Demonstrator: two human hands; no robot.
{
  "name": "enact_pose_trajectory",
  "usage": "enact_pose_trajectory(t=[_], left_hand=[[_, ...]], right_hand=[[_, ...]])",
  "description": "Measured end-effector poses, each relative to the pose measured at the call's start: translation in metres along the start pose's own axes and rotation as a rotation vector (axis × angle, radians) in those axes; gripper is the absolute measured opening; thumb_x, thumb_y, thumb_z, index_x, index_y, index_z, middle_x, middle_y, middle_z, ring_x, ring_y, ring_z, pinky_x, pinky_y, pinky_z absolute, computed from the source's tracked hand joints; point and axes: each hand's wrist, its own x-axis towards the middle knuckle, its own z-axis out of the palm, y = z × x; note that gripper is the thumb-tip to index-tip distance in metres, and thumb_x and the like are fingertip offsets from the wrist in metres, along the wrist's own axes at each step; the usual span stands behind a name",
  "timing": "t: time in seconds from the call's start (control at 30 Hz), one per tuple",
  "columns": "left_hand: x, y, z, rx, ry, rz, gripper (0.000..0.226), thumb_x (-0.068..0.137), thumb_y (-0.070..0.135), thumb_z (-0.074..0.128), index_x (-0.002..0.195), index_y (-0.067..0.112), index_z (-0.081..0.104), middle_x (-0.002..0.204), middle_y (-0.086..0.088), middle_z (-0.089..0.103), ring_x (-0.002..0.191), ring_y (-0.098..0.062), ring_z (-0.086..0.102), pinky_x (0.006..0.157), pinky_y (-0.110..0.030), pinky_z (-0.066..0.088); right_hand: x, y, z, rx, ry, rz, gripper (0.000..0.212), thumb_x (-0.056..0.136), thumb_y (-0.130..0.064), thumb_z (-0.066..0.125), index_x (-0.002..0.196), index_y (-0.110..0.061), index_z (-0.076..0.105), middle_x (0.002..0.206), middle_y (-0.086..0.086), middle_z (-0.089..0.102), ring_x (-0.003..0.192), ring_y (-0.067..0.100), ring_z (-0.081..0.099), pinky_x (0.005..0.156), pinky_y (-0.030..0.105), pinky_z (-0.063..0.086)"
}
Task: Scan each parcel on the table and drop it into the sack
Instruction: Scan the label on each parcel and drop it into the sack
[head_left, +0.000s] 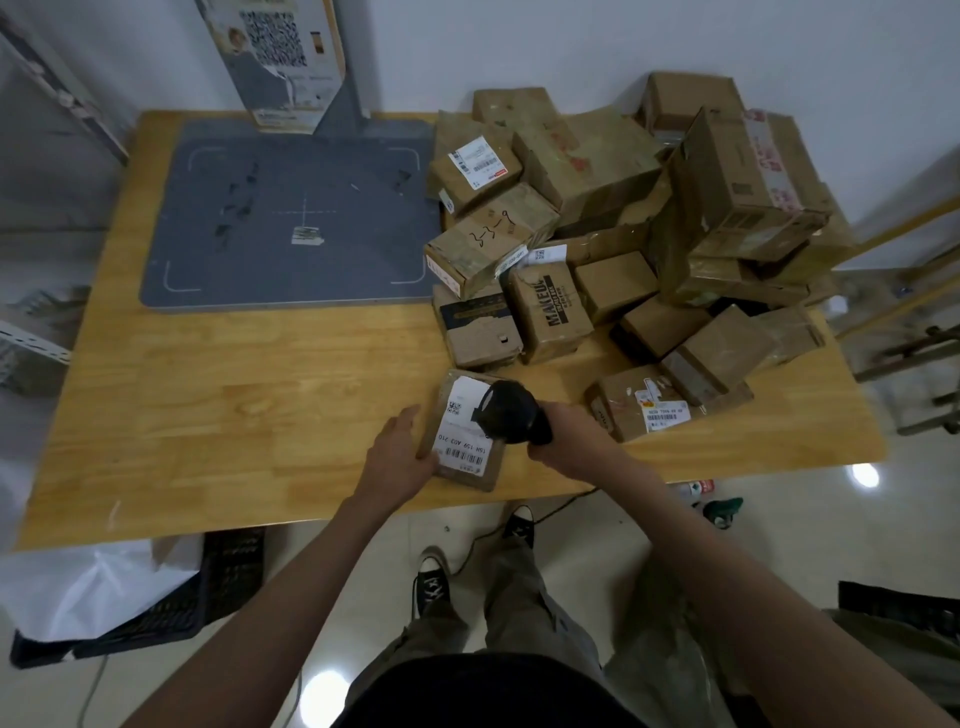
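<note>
One small brown cardboard parcel (470, 434) is set apart near the front edge of the light wooden table (260, 374), its white shipping label turned upward so that the barcode can be read. It is steadied from its left side by the left hand (400, 452), whose fingers lie fairly straight against the box edge rather than curled round it, presumably so the label stays flat and unmoving. A black handheld scanner (511, 415) is gripped in the right hand (569, 436) and is held just above the label, its head aimed down at the print. Many more brown parcels (623, 223) are heaped on the right half of the table, within reach. A grey scanning plate (291, 218) lies unused at the back left. A white sack (98, 587), judged to be the drop point, is seen below the table's left front corner.
</note>
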Motion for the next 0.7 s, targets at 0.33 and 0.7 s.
enact_pose_trajectory(t=[0.33,0.7], left_hand=[[-0.027,0.029,0.046,0.380,0.104,-0.096,0.127,0.048,0.088,0.063,0.141,0.012,0.022,0.129,-0.003,0.034,0.118,-0.026,0.040,0.091,-0.047,0.043],[-0.012,-0.009,0.003,0.378,-0.022,0.112,0.141,0.050,0.056,0.089,0.155,0.014,0.004,0.153,-0.006,0.018,0.138,-0.028,0.030,0.108,-0.047,0.038]], right_hand=[[0.001,-0.001,-0.006,-0.048,0.064,0.016,0.025,0.083,-0.005,0.069,0.090,-0.024,0.054,0.080,-0.008,0.059,0.083,0.019,0.064,0.074,0.035,0.056],[-0.004,-0.003,0.004,-0.068,-0.039,-0.052,0.025,0.081,-0.004,0.070,0.104,-0.012,0.066,0.097,0.008,0.071,0.090,0.026,0.067,0.082,0.043,0.057]])
